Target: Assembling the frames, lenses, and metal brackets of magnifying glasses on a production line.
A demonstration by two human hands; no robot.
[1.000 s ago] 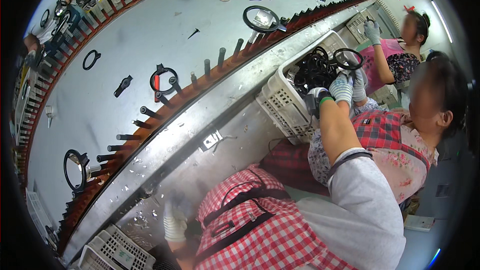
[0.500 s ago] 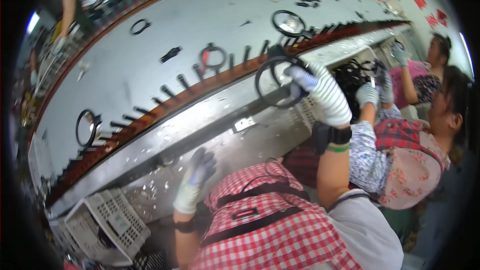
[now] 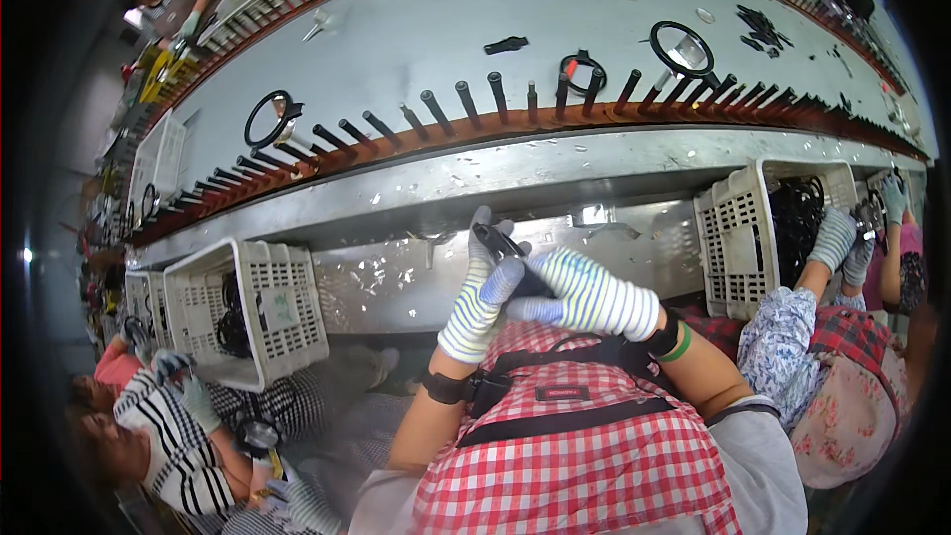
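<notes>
In front of my checked apron, both gloved hands are closed on one black ring-shaped frame (image 3: 500,241), seen nearly edge-on. My left hand (image 3: 475,307) grips it from the left, its thumb lying along the part. From the right, my right hand (image 3: 599,292) wraps the near end, fingers pointing left; much of the frame is hidden by the gloves. Beyond my hands a rust-brown rail (image 3: 515,124) carries a row of upright dark pegs. Behind it, on the pale table (image 3: 396,50), lie a black ring with a handle (image 3: 294,110) and a larger ring (image 3: 709,52).
A white crate (image 3: 287,267) with black parts stands at left, another crate (image 3: 733,238) at right. Clear scraps litter the metal trough (image 3: 371,287). A co-worker's gloved hands (image 3: 835,238) work at the right crate; other people sit at lower left. Black pieces (image 3: 761,28) lie far right.
My right hand has brought the black ring-shaped frame down from near the rail to my chest. My left hand has come up and joined it. The view has turned leftward.
</notes>
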